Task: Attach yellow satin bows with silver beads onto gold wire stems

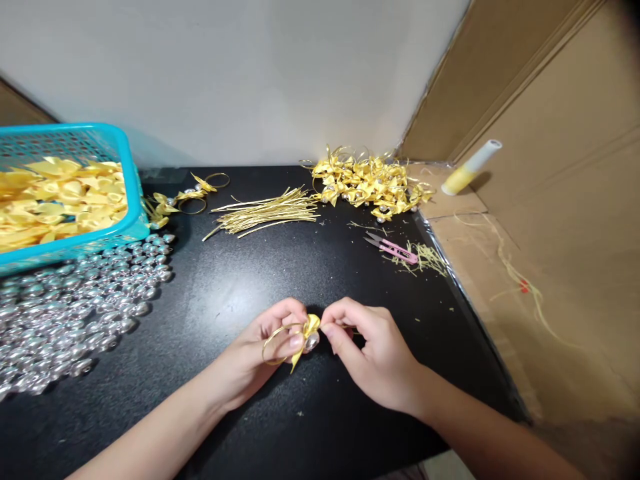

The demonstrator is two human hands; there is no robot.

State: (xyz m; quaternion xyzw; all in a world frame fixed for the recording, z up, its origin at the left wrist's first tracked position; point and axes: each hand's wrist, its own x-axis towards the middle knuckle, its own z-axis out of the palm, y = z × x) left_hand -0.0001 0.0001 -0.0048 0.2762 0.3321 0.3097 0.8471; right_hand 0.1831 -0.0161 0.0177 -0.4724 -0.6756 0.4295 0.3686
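My left hand [260, 347] is closed round a small yellow ribbon bow [310, 328] with a silver bead [311, 342] and a loop of gold wire [273, 343]. My right hand [370, 347] pinches the same piece from the right, its fingertips touching the bow. Both hands hover just above the black table [225, 287], near its front edge.
A teal basket [131, 200] of yellow ribbon bows stands at the far left, with silver beads [65, 313] spread before it. Gold wire strips [265, 212], a heap of finished bows [373, 183], pink snips [393, 249] and a yellow tube [470, 168] lie further back. Cardboard walls the right side.
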